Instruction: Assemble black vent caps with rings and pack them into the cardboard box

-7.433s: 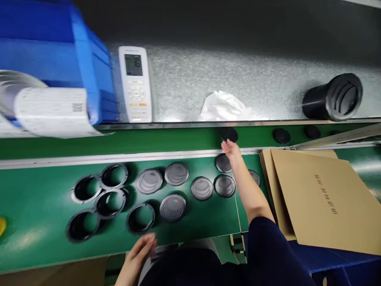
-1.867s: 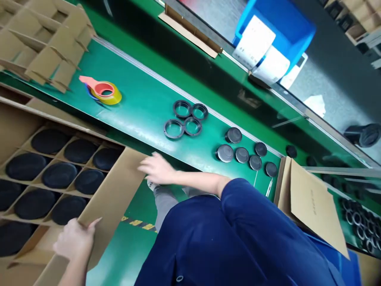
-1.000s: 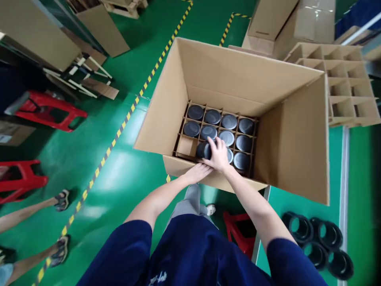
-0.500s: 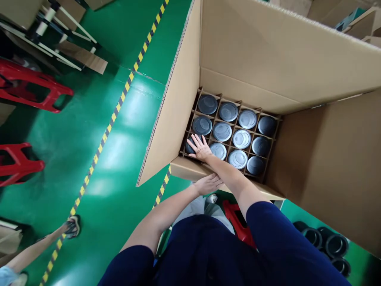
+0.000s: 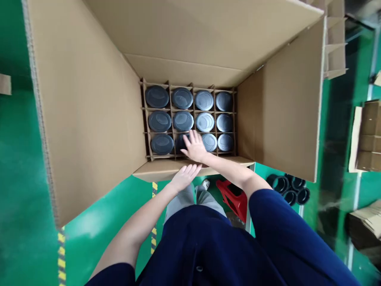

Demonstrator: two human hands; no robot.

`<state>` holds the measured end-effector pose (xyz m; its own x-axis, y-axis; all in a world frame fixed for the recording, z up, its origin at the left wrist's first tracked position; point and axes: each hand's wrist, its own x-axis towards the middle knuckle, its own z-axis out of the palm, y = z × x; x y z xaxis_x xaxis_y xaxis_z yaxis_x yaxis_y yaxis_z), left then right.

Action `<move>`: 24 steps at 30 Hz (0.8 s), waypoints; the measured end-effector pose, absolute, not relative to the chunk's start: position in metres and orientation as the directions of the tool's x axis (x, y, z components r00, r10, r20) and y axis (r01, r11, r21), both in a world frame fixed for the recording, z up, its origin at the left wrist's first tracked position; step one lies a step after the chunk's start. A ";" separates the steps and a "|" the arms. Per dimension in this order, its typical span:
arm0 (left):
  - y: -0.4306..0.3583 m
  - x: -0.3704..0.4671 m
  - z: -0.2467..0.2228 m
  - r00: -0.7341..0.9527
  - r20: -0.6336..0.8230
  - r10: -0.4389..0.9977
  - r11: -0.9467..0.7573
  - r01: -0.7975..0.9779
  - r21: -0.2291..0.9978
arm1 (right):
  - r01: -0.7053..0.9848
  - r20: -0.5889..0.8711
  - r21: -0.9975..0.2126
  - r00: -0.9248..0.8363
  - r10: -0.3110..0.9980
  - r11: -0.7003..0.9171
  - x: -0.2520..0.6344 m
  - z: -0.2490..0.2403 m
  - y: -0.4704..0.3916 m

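Note:
An open cardboard box (image 5: 98,119) stands before me, its flaps raised. A cardboard divider (image 5: 170,121) splits it into compartments, each with a round dark cylinder (image 5: 160,121) showing its flat end. My right hand (image 5: 195,147), fingers spread, is over the near row and partly covers the second cylinder from the left (image 5: 180,143); whether it touches cannot be told. My left hand (image 5: 185,176) lies with fingers extended against the folded-down near flap (image 5: 160,170), holding nothing.
Under the box's right side is a red stool (image 5: 233,198). Several black hollow cylinders (image 5: 279,183) lie on the green floor to the right. Further right are cardboard pieces (image 5: 369,135) and a stack of cardboard (image 5: 367,222). Yellow-black tape (image 5: 61,254) marks the floor at left.
The view has swung right and squared up to the box. My right hand has moved from the near-left corner cylinder to the one beside it. My left hand remains at the near flap.

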<state>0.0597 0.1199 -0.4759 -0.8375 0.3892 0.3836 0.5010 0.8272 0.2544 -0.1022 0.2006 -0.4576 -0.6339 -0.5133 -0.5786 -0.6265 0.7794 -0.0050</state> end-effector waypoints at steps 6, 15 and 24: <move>0.118 0.060 -0.475 -0.828 0.384 0.409 0.826 0.515 0.229 | -0.387 -0.848 0.111 -0.517 -0.115 0.915 -0.111 -0.440 0.281; 0.117 0.061 -0.483 -0.837 0.362 0.411 0.835 0.505 0.219 | -0.348 -0.882 0.014 -0.446 -0.152 0.937 -0.116 -0.445 0.269; 0.125 0.067 -0.502 -0.842 0.220 0.492 0.844 0.524 0.117 | -0.306 -0.834 0.032 -0.533 -0.144 0.951 -0.113 -0.437 0.279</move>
<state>0.0670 0.1254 -0.5020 -0.8422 0.4922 0.2201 0.5237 0.8439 0.1168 -0.1134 0.2789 -0.4370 -0.5325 -0.1435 -0.8342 -0.3063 0.9514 0.0319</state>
